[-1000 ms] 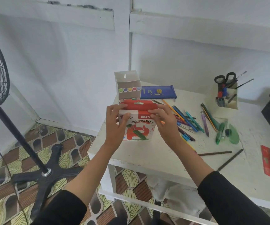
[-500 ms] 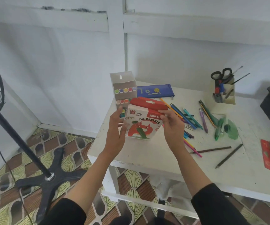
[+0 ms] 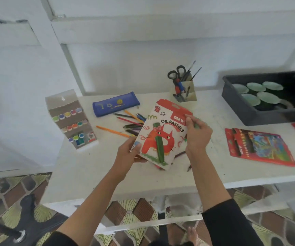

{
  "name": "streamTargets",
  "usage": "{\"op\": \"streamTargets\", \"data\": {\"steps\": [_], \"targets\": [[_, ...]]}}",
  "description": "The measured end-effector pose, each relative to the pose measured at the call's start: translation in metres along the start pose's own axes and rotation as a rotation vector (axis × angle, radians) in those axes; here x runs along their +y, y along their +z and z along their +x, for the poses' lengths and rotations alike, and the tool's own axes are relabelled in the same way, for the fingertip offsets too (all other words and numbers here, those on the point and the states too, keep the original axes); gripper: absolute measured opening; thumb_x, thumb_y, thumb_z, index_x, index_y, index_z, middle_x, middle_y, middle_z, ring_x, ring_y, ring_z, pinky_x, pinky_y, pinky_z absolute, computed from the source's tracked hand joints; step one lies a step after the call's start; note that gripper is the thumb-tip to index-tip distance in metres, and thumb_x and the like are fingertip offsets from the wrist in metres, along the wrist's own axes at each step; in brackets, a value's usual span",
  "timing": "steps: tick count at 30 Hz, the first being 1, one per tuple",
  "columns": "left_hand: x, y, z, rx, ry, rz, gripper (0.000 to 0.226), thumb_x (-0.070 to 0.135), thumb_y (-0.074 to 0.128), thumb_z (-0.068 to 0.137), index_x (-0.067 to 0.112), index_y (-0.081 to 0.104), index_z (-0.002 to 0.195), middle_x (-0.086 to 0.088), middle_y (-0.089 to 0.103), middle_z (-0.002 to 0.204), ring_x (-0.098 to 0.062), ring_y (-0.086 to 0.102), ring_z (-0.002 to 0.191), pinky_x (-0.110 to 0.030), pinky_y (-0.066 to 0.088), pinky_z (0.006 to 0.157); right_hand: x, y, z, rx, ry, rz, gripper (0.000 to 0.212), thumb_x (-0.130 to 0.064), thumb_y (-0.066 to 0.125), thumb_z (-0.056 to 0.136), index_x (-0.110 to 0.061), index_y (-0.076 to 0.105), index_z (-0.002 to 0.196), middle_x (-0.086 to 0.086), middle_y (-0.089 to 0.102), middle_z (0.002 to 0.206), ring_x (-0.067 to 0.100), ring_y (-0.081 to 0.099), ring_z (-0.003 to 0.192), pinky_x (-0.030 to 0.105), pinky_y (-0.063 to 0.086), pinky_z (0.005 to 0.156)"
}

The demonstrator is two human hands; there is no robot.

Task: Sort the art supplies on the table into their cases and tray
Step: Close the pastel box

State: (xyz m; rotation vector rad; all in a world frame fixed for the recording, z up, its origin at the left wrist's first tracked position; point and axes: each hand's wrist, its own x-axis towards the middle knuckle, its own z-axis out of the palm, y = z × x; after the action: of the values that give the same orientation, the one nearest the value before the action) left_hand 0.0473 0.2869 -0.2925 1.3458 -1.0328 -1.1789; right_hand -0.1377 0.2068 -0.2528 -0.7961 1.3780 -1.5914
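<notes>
I hold a white and red oil pastels box (image 3: 162,134) tilted above the middle of the white table (image 3: 82,167). My left hand (image 3: 128,153) grips its lower left corner. My right hand (image 3: 197,135) pinches its upper right edge and also has something green between the fingers. Several coloured pencils (image 3: 129,121) lie loose behind the box. A blue pencil case (image 3: 115,106) lies further back. A black tray (image 3: 253,110) with round green lids stands at the far right.
A grey paint-pot box (image 3: 71,119) stands upright at the table's left. A pen holder (image 3: 185,91) with scissors is at the back. A red pencil pack (image 3: 258,146) lies flat on the right. Patterned floor lies below the table's edge.
The view has swung right and down, bringing the black tray into sight. The pastels box has moved right over the table and tilted, with its top flap now shut.
</notes>
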Motion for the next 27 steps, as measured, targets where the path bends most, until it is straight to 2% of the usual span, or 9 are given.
{"op": "streamTargets", "data": {"steps": [4, 8, 11, 13, 16, 20, 21, 24, 27], "targets": [[-0.001, 0.060, 0.019, -0.099, -0.092, -0.111, 0.024, 0.012, 0.050, 0.097, 0.008, 0.054, 0.121, -0.009, 0.071, 0.104, -0.023, 0.071, 0.087, -0.036, 0.060, 0.066, -0.015, -0.045, 0.040, 0.018, -0.034, -0.041, 0.015, -0.017, 0.063, 0.089, -0.021, 0.067, 0.103, 0.000, 0.068, 0.102, 0.015, 0.070, 0.083, 0.030, 0.059, 0.064], [0.000, 0.124, 0.035, -0.121, -0.185, -0.246, 0.022, 0.011, 0.048, 0.098, 0.007, 0.055, 0.119, -0.006, 0.073, 0.094, -0.020, 0.071, 0.084, -0.036, 0.060, 0.065, -0.026, -0.088, 0.082, -0.027, -0.034, -0.113, 0.038, -0.019, 0.060, 0.091, -0.026, 0.052, 0.128, -0.009, 0.058, 0.113, 0.001, 0.067, 0.083, 0.020, 0.054, 0.058], [0.002, 0.165, 0.056, -0.100, -0.239, -0.274, 0.016, 0.010, 0.047, 0.099, 0.009, 0.057, 0.111, -0.007, 0.073, 0.093, -0.022, 0.071, 0.081, -0.037, 0.060, 0.064, -0.029, -0.117, 0.118, 0.000, -0.042, -0.208, 0.037, -0.019, 0.056, 0.091, -0.028, 0.051, 0.127, -0.004, 0.056, 0.127, 0.007, 0.061, 0.099, 0.035, 0.057, 0.078], [0.004, 0.195, 0.075, -0.043, -0.288, -0.266, 0.016, 0.010, 0.046, 0.099, 0.009, 0.057, 0.111, -0.008, 0.073, 0.094, -0.023, 0.071, 0.080, -0.038, 0.061, 0.066, -0.033, -0.135, 0.142, 0.018, -0.093, -0.288, 0.031, -0.016, 0.053, 0.093, -0.026, 0.055, 0.123, -0.006, 0.058, 0.121, 0.004, 0.059, 0.096, 0.038, 0.055, 0.086], [0.008, 0.239, 0.103, 0.025, -0.322, -0.285, 0.018, 0.009, 0.045, 0.100, 0.002, 0.054, 0.114, -0.010, 0.070, 0.098, -0.024, 0.070, 0.082, -0.035, 0.061, 0.065, -0.046, -0.158, 0.181, 0.006, -0.190, -0.399, 0.022, -0.011, 0.052, 0.093, -0.020, 0.062, 0.111, -0.011, 0.062, 0.103, 0.003, 0.059, 0.093, 0.034, 0.054, 0.088], [0.006, 0.286, 0.140, 0.110, -0.350, -0.282, 0.022, 0.007, 0.045, 0.100, -0.004, 0.051, 0.117, -0.015, 0.067, 0.109, -0.024, 0.068, 0.088, -0.036, 0.060, 0.071, -0.059, -0.176, 0.222, -0.072, -0.304, -0.504, 0.022, -0.007, 0.050, 0.092, -0.017, 0.068, 0.098, -0.005, 0.067, 0.099, -0.003, 0.057, 0.089, 0.007, 0.045, 0.079], [0.004, 0.295, 0.151, 0.133, -0.356, -0.282, 0.021, 0.007, 0.045, 0.100, -0.003, 0.051, 0.117, -0.017, 0.066, 0.112, -0.023, 0.068, 0.086, -0.035, 0.060, 0.071, -0.061, -0.177, 0.230, -0.098, -0.321, -0.541, 0.022, -0.007, 0.050, 0.092, -0.017, 0.069, 0.097, -0.004, 0.067, 0.099, -0.001, 0.057, 0.089, 0.005, 0.042, 0.077], [0.005, 0.317, 0.176, 0.181, -0.385, -0.322, 0.024, 0.008, 0.045, 0.100, -0.003, 0.049, 0.121, -0.016, 0.063, 0.114, -0.024, 0.066, 0.090, -0.035, 0.059, 0.074, -0.055, -0.178, 0.256, -0.243, -0.413, -0.740, 0.024, -0.006, 0.052, 0.091, -0.013, 0.068, 0.108, 0.001, 0.066, 0.109, 0.010, 0.056, 0.102, 0.017, 0.041, 0.088], [0.005, 0.331, 0.192, 0.183, -0.402, -0.329, 0.025, 0.006, 0.043, 0.100, -0.004, 0.048, 0.122, -0.016, 0.060, 0.117, -0.030, 0.061, 0.105, -0.034, 0.055, 0.080, -0.036, -0.180, 0.272, -0.442, -0.524, -1.024, 0.039, -0.010, 0.053, 0.091, -0.011, 0.055, 0.130, 0.006, 0.055, 0.133, 0.019, 0.047, 0.124, 0.026, 0.032, 0.103]]}}
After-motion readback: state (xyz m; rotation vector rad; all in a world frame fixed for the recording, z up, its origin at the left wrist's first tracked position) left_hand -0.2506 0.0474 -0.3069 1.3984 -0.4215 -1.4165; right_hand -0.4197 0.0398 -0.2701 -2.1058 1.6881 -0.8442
